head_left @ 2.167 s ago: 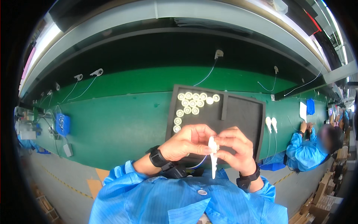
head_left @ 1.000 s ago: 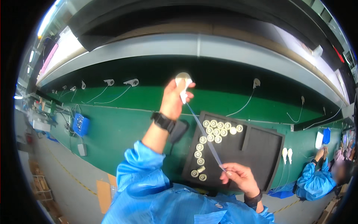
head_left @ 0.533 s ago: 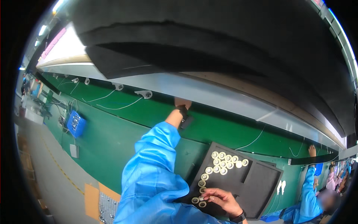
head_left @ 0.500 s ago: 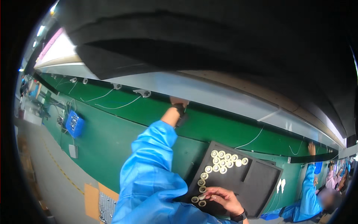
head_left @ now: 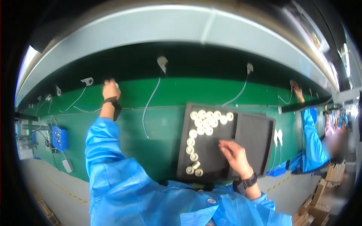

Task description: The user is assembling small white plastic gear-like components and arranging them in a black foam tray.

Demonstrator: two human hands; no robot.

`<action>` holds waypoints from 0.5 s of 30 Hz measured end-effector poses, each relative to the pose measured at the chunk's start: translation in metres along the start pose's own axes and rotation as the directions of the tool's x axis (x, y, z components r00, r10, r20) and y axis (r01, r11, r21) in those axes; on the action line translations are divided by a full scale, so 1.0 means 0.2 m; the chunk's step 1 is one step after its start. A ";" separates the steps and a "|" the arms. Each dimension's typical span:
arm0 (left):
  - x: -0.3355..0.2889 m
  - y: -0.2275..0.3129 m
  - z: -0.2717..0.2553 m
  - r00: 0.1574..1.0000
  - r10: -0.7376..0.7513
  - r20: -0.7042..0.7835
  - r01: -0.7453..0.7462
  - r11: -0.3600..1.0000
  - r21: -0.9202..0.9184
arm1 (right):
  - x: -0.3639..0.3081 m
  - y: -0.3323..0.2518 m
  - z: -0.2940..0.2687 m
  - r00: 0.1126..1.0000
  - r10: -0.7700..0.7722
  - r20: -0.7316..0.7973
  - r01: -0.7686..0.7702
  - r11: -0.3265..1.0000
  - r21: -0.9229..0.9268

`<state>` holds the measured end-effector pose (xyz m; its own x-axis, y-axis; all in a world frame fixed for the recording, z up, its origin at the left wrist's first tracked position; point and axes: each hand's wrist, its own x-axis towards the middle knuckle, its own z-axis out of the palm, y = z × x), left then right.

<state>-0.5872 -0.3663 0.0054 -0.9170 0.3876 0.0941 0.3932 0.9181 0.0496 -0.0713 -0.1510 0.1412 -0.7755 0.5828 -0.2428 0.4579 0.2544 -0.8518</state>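
Nearest us, over the black tray, our right hand lay palm down with fingers loosely spread, touching the foam and gripping nothing that we could see. Just left of it the white round caps sat in a cluster at the tray's top and a loose column down its left side.

Farther out, our left hand was stretched to the back of the green belt, closed around a small white piece at the end of a cable. We judged this the placing step: one corded piece being set down at the belt's far edge. The next move would call for a clean release, then bringing the arm back to the tray.

Whether the piece touched the belt, we could not tell. A co-worker's arm reached in at far right, hand too small to read.
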 end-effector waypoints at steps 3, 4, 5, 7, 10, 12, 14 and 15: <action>-0.12 -0.03 -0.17 0.952 -0.039 -0.305 0.005 0.994 -0.112 | -0.02 0.00 0.05 0.986 -0.166 0.011 0.166 0.973 -0.164; -0.15 -0.07 -0.19 0.968 -0.234 -0.093 0.166 0.871 -0.462 | -0.04 0.02 0.08 0.980 -0.197 0.031 0.200 0.971 -0.133; -0.20 -0.04 -0.29 0.928 -0.332 0.169 0.348 0.610 -0.712 | -0.05 0.05 0.09 0.971 -0.233 0.044 0.237 0.966 -0.104; -0.36 -0.02 -0.46 0.910 -0.214 0.355 0.387 0.127 -0.913 | -0.07 0.03 0.14 0.971 -0.228 0.078 0.235 0.968 -0.094; -0.67 0.07 -0.74 0.896 -0.012 0.444 0.444 -0.032 -0.896 | -0.06 0.04 0.25 0.929 -0.364 0.073 0.370 0.891 -0.264; -0.89 0.17 -0.88 0.867 0.056 0.495 0.494 -0.218 -0.842 | -0.05 -0.01 0.34 0.937 -0.327 0.120 0.346 0.837 -0.424; -1.06 0.39 -0.96 0.832 0.122 0.541 0.548 -0.330 -0.768 | -0.04 0.02 0.40 0.945 -0.297 0.134 0.323 0.793 -0.517; -1.14 0.45 -1.00 0.829 0.155 0.537 0.554 -0.354 -0.753 | -0.03 0.02 0.44 0.953 -0.257 0.162 0.304 0.775 -0.555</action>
<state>-0.3292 -0.3888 0.1876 -0.7355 0.5080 -0.4483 -0.5968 -0.1725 0.7836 -0.1029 -0.2218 0.0980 -0.9272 0.3643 -0.0874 0.3601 0.8022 -0.4762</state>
